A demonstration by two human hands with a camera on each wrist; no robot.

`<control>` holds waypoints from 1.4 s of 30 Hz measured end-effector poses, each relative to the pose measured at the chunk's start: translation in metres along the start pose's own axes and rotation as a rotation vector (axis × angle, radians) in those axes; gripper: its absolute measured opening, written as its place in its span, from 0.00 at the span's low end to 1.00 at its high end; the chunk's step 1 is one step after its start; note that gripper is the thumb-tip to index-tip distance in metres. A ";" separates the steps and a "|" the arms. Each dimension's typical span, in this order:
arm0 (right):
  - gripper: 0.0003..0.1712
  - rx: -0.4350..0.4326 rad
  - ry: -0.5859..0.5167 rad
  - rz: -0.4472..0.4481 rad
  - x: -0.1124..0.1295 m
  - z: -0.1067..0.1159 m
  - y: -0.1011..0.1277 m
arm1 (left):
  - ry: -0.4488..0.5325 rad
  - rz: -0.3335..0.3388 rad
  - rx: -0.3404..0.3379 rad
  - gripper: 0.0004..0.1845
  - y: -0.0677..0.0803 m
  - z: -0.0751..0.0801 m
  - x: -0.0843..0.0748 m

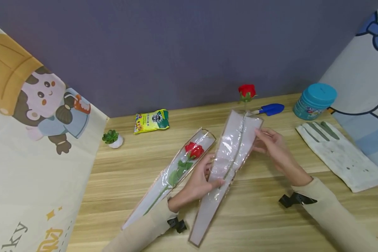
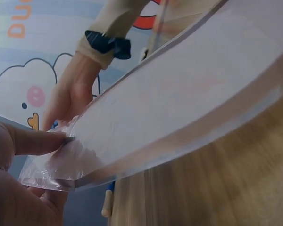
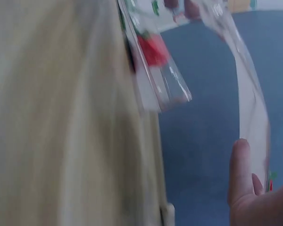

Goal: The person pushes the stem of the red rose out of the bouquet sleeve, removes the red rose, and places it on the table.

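Observation:
A long clear plastic flower sleeve with a pale backing [image 1: 204, 213] is held tilted over the table. A red rose [image 1: 247, 91] stands with its bloom above the sleeve's wide top, its stem running down inside. My left hand [image 1: 199, 181] grips the sleeve midway, thumb across the front and fingers behind; in the left wrist view the thumb [image 2: 37, 142] presses on the plastic. My right hand [image 1: 274, 151] pinches the sleeve's upper right edge. Left of it, a second sleeve [image 1: 137, 217] lies on the table with another red rose [image 1: 194, 150] fully inside.
On the wooden table [image 1: 113, 189] stand a small potted succulent [image 1: 112, 138] and a blue-lidded tub [image 1: 315, 101]. A yellow-green packet [image 1: 152, 121] and a blue trowel [image 1: 272, 109] lie along the back wall. White-and-grey gloves [image 1: 343, 154] lie at the right.

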State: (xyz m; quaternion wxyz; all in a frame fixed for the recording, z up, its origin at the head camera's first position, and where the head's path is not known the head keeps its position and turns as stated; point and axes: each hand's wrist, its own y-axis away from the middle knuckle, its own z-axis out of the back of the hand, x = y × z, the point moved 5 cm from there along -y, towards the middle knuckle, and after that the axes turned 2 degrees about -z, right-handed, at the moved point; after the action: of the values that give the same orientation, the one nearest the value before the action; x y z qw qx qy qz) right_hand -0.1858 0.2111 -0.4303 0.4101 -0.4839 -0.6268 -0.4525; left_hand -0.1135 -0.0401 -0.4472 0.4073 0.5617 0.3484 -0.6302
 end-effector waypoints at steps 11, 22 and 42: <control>0.20 -0.093 0.067 0.021 0.032 0.031 -0.040 | -0.047 0.009 0.043 0.45 0.006 -0.003 0.003; 0.10 -0.070 0.199 0.001 0.028 0.026 -0.050 | -0.132 0.000 0.069 0.40 0.008 -0.008 0.003; 0.16 0.010 0.012 0.076 0.060 0.049 -0.066 | -0.211 0.076 0.013 0.43 0.006 0.000 0.018</control>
State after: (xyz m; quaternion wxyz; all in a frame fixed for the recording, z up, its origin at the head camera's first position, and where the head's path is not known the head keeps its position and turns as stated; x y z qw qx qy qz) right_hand -0.2661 0.2638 -0.3971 0.4331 -0.5026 -0.6078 -0.4363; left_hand -0.1084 -0.0450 -0.4646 0.4618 0.5076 0.2782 -0.6721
